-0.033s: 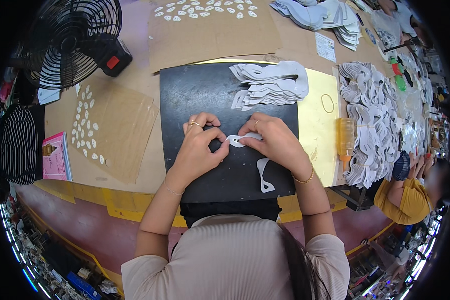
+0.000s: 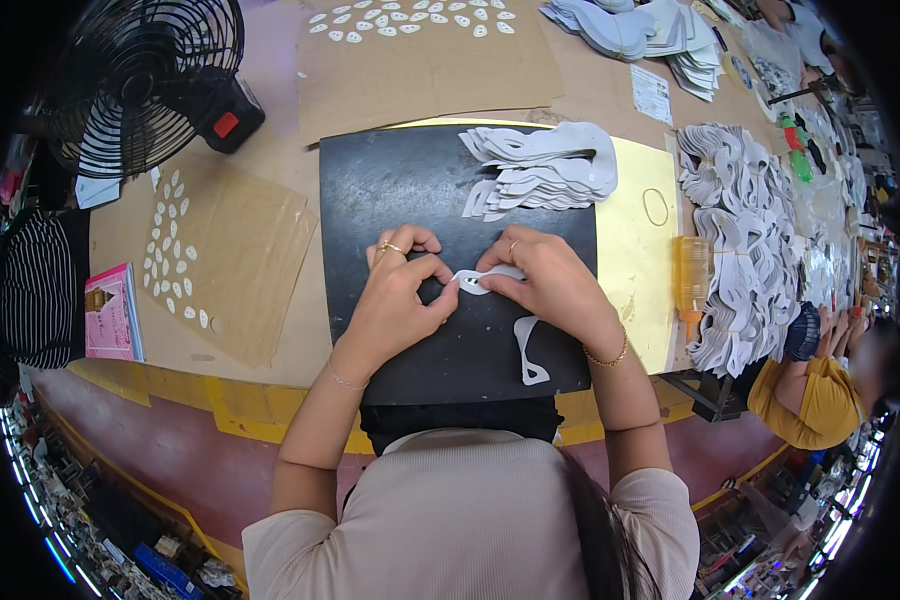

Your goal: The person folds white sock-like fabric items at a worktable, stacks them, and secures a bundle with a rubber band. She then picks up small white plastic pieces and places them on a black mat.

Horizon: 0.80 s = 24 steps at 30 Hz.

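Over the black board (image 2: 390,200), a curved white cut-out piece (image 2: 472,283) with small dark holes at its end is held between my hands. My left hand (image 2: 395,290) pinches the tip at its left end. From the right, my right hand (image 2: 545,280) grips the same piece between thumb and fingers and hides most of it. Below my right hand lies another curved white piece (image 2: 528,352), untouched. At the board's far right rests a stack of similar curved pieces (image 2: 545,170).
Small white oval patches with holes lie on a brown sheet (image 2: 245,260) at left and on a far cardboard sheet (image 2: 420,90). A fan (image 2: 140,90) stands far left. At right are an amber glue bottle (image 2: 691,275), bundled white pieces (image 2: 740,240) and a person in yellow (image 2: 805,400).
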Each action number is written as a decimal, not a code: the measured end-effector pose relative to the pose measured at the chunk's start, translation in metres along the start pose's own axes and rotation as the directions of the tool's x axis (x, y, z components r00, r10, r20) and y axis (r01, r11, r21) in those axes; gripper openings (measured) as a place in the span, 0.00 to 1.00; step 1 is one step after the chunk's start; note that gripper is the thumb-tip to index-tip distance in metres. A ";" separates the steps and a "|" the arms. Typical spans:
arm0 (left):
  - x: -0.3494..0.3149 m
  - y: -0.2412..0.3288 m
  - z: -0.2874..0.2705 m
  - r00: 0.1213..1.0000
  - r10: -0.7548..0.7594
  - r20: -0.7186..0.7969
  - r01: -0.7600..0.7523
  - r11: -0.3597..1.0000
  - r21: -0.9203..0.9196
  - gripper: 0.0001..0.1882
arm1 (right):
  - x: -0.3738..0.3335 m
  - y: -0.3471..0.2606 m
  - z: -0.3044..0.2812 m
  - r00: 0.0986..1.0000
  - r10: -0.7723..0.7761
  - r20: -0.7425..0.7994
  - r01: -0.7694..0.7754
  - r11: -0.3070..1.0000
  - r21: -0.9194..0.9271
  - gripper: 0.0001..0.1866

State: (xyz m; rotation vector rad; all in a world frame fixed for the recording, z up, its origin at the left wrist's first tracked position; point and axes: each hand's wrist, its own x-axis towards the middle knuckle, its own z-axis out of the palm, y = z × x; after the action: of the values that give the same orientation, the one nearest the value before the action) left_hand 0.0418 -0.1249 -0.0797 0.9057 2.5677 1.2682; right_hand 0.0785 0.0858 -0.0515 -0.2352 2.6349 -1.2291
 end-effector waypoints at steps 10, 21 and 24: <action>0.005 -0.001 0.000 1.000 0.007 -0.007 -0.007 1.000 0.015 0.06 | 0.004 0.003 -0.001 1.000 -0.014 -0.013 0.014 1.000 -0.017 0.08; 0.004 0.000 0.004 0.999 0.041 -0.022 -0.039 0.996 0.086 0.11 | 0.004 0.005 0.001 0.999 -0.028 -0.023 0.027 0.999 -0.030 0.08; 0.000 0.001 0.003 0.998 0.048 -0.033 -0.044 0.993 0.112 0.12 | 0.005 0.003 0.001 1.000 -0.019 -0.015 0.018 0.999 -0.033 0.08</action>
State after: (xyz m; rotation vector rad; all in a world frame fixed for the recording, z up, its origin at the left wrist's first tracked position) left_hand 0.0436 -0.1228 -0.0809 0.9769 2.6837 1.1737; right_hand 0.0740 0.0864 -0.0551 -0.2576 2.6738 -1.1988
